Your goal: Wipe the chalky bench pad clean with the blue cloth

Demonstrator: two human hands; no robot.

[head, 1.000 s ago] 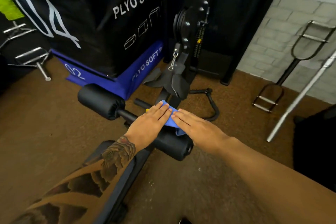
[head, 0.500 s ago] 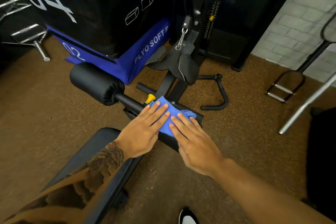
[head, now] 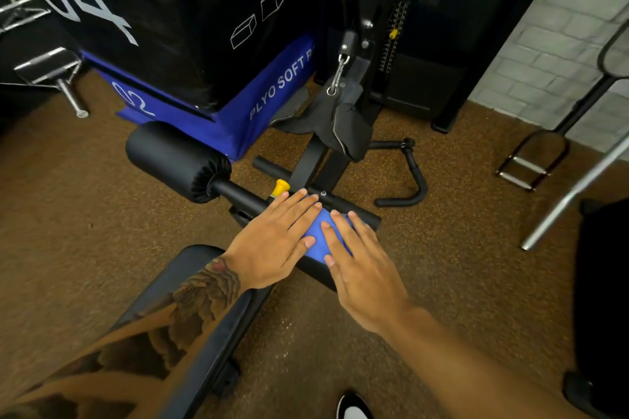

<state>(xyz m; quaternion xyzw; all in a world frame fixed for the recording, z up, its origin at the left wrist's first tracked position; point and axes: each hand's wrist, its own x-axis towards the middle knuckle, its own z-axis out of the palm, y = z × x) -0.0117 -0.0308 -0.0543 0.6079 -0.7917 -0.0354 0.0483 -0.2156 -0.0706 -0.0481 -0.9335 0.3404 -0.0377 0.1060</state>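
The blue cloth (head: 323,235) lies over the right-hand black roller pad (head: 369,218) at the foot of the bench. Both hands lie flat on it with straight fingers. My left hand (head: 272,241) covers the cloth's left side, and my right hand (head: 360,265) presses its right side. Only a strip of blue shows between them. The long black bench pad (head: 180,286) runs from the bottom left under my tattooed left forearm. The matching left roller pad (head: 173,160) sticks out bare.
Stacked black and blue plyo boxes (head: 204,44) stand behind the bench. A cable machine (head: 371,27) with a hanging strap is at the centre back. Metal bar attachments (head: 575,180) lean at the brick wall on the right. A yellow adjustment knob (head: 279,186) sits beside my left fingertips. Brown rubber flooring surrounds everything.
The view has tilted down and moved closer. Both hands stay flat on the cloth and have slid slightly back along the roller pad, covering more of the cloth.
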